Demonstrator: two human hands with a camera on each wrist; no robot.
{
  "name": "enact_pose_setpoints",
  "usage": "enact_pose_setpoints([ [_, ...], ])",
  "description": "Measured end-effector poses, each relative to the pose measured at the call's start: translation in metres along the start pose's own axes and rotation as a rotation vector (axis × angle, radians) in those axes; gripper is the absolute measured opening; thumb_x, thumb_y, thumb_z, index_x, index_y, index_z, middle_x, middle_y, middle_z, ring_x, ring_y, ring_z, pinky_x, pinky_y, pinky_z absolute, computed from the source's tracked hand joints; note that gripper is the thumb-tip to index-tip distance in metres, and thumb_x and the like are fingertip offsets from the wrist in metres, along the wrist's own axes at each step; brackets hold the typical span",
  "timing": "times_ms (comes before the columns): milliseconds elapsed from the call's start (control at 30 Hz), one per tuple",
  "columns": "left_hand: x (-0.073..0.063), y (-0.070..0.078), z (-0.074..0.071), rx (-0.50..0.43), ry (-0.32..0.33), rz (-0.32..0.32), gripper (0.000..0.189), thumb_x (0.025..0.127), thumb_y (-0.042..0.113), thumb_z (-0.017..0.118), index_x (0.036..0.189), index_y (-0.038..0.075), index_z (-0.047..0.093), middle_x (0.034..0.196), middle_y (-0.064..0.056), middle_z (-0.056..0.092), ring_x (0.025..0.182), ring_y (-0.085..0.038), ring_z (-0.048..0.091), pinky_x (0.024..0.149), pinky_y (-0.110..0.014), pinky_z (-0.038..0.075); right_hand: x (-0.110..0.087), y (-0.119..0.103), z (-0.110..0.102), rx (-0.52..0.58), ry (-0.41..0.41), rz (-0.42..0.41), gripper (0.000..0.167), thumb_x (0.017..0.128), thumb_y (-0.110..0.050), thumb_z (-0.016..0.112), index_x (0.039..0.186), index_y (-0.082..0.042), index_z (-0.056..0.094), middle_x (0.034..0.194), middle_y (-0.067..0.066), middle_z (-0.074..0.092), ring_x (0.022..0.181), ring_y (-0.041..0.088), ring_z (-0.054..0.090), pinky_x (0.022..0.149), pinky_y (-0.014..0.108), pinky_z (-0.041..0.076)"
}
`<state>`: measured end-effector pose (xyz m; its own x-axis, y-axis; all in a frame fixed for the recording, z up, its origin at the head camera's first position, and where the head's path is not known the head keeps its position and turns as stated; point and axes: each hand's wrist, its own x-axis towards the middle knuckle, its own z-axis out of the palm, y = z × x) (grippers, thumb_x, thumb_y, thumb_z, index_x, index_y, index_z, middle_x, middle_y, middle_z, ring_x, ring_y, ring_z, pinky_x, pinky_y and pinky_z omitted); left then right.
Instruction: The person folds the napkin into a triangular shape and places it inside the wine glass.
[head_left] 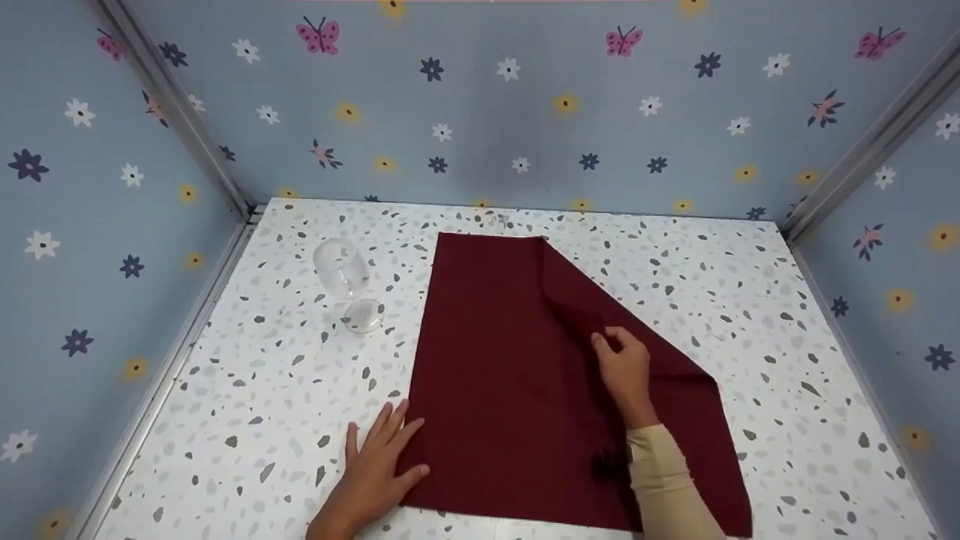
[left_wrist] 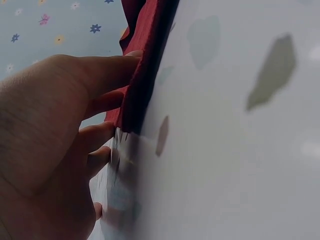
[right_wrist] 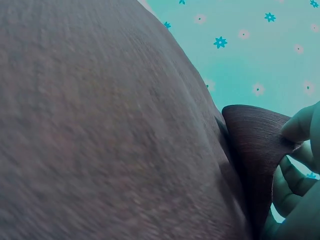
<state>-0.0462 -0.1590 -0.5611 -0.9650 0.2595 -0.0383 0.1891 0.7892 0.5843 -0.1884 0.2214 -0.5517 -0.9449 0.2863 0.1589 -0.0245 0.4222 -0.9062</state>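
A dark red cloth (head_left: 495,360) lies on the speckled table, its right part lifted and partly turned over toward the middle. My right hand (head_left: 625,367) pinches the raised edge between thumb and fingers; in the right wrist view the pinched cloth (right_wrist: 255,135) rises in a curved fold beside those fingers. At the near left corner my left hand (head_left: 376,469) rests with its fingers spread, the thumb and fingertips on the cloth's left edge. The left wrist view has the left hand (left_wrist: 55,130) against the red hem (left_wrist: 142,65).
A clear stemmed glass (head_left: 341,266) lies on its side left of the cloth, its round foot toward me. The white speckled table (head_left: 757,330) is enclosed by blue flowered panels (head_left: 495,112) at the back and both sides, with metal rails at the corners.
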Motion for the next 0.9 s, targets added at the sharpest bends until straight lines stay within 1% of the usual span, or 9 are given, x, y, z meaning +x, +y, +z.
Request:
enact_pose_setpoints([
  [233,0.002,0.0,-0.001,0.0,0.005,0.004,0.064,0.089,0.034,0.075,0.146,0.015,0.052,0.163,-0.007,0.029,0.151,-0.034,0.016,0.109,-0.072,-0.002,-0.009,0.0,0.007,0.011,0.01,-0.048,0.011,0.093,-0.013,0.069,0.095,-0.003,0.073,0.098,0.013,0.071,0.088,0.024,0.062,0.081,0.035,0.047],
  [433,-0.003,0.0,-0.001,0.009,0.007,-0.011,0.064,0.089,0.034,0.075,0.146,0.015,0.052,0.163,-0.006,0.029,0.151,-0.033,0.017,0.11,-0.071,-0.002,-0.016,-0.001,0.01,0.004,0.032,-0.068,0.01,0.092,-0.01,0.071,0.096,-0.002,0.074,0.099,0.013,0.071,0.09,0.024,0.063,0.081,0.036,0.048],
  [600,-0.001,0.001,-0.003,0.006,0.03,-0.002,0.064,0.089,0.033,0.076,0.146,0.015,0.053,0.162,-0.006,0.03,0.151,-0.033,0.017,0.111,-0.07,-0.002,-0.016,-0.004,0.007,0.02,0.052,-0.105,0.01,0.091,-0.009,0.071,0.097,-0.001,0.073,0.099,0.014,0.071,0.091,0.025,0.064,0.081,0.035,0.048],
  [700,0.001,0.002,-0.002,0.003,0.024,0.006,0.064,0.089,0.034,0.075,0.146,0.015,0.052,0.162,-0.006,0.03,0.151,-0.033,0.017,0.111,-0.07,-0.002,-0.016,-0.003,0.005,0.021,0.066,-0.131,0.008,0.091,-0.007,0.071,0.096,-0.001,0.073,0.097,0.014,0.071,0.089,0.025,0.064,0.081,0.035,0.048],
  [833,0.0,0.002,-0.002,-0.001,0.014,-0.003,0.064,0.088,0.034,0.075,0.145,0.015,0.053,0.162,-0.007,0.03,0.15,-0.034,0.018,0.111,-0.071,0.0,-0.018,0.0,0.005,0.021,0.061,-0.149,0.007,0.091,-0.005,0.071,0.095,0.0,0.073,0.096,0.013,0.071,0.088,0.024,0.064,0.08,0.035,0.048],
  [900,0.001,0.002,-0.003,-0.001,0.021,-0.006,0.064,0.088,0.034,0.076,0.144,0.014,0.054,0.162,-0.007,0.031,0.15,-0.035,0.019,0.11,-0.071,0.001,-0.017,0.0,0.007,0.025,0.056,-0.163,0.007,0.091,-0.005,0.07,0.095,0.0,0.073,0.096,0.014,0.071,0.089,0.025,0.064,0.081,0.037,0.049],
])
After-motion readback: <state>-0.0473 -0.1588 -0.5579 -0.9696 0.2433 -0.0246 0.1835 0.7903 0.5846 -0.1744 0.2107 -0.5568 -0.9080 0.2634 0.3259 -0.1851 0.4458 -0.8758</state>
